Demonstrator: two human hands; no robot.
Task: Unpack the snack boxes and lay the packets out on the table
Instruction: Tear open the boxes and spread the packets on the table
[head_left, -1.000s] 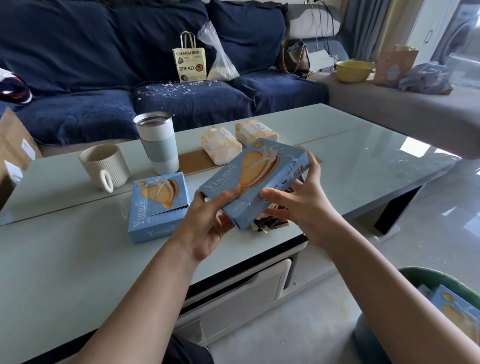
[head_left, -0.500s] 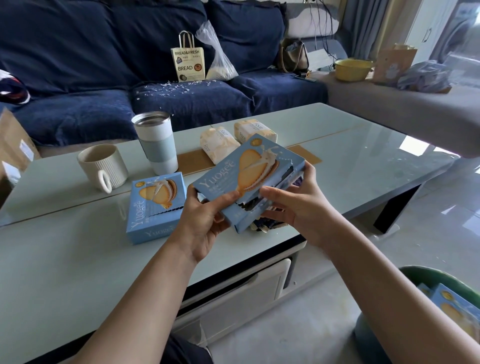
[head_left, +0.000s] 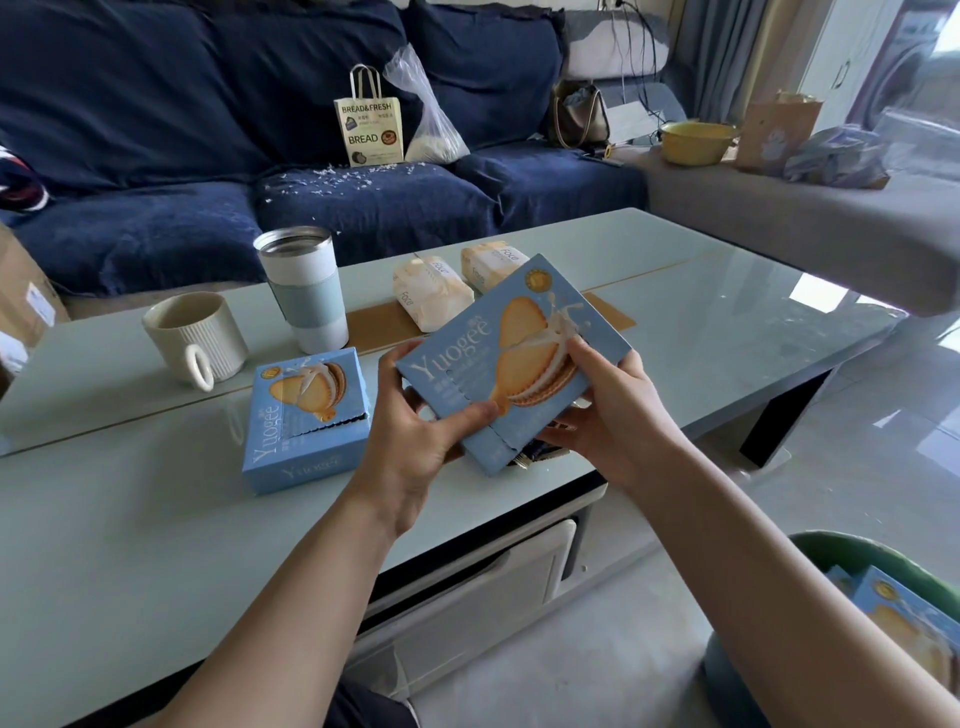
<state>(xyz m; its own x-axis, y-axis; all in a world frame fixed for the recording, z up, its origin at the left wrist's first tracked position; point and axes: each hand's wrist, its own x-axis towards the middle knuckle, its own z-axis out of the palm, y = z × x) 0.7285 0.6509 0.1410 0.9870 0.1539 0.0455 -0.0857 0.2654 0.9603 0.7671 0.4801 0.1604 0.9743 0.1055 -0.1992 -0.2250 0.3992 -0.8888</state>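
Blue cardboard snack box (head_left: 511, 358) at frame centre, tilted, held above the table (head_left: 727, 332) edge. Your left hand (head_left: 415, 436) grips its lower-left corner, thumb on the printed face; your right hand (head_left: 608, 410) grips the right side, thumb on top. Dark packets (head_left: 540, 451) show at its lower end. Second box (head_left: 306, 418) lies flat, left of centre.

Dark packets (head_left: 540, 453) peek from under the held box (head_left: 511, 364), mostly hidden beneath it and behind the right hand's fingers (head_left: 582, 353). The left hand's fingers (head_left: 410, 400) vanish behind the box's near-left corner. The frame's right edge cuts off boxes in the green bin (head_left: 883, 561).
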